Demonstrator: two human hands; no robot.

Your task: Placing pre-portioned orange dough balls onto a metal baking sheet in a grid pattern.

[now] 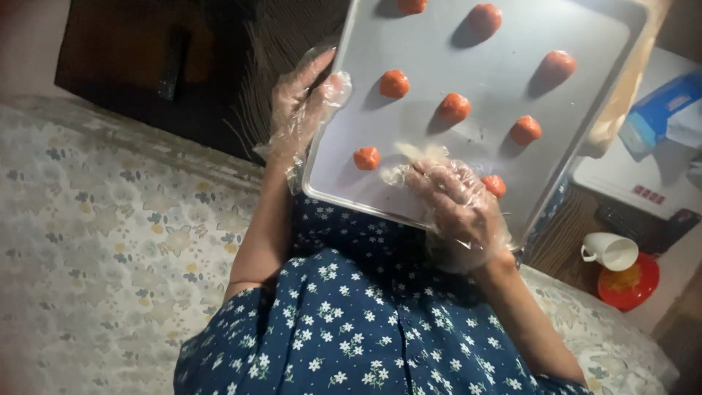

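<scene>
baking tray (504, 66) gripped at its edges by gloved left hand (303, 102) and right hand (457, 201).

The tray (504, 102) sits above the person's lap, with balls (453, 107) spread over it. The left hand (301, 110) grips the tray's left edge; the right hand (461, 208) rests on its near edge. Right of the tray stand a cup (610, 251) and a bowl (629, 284), with a box (662, 110) farther behind them.
</scene>
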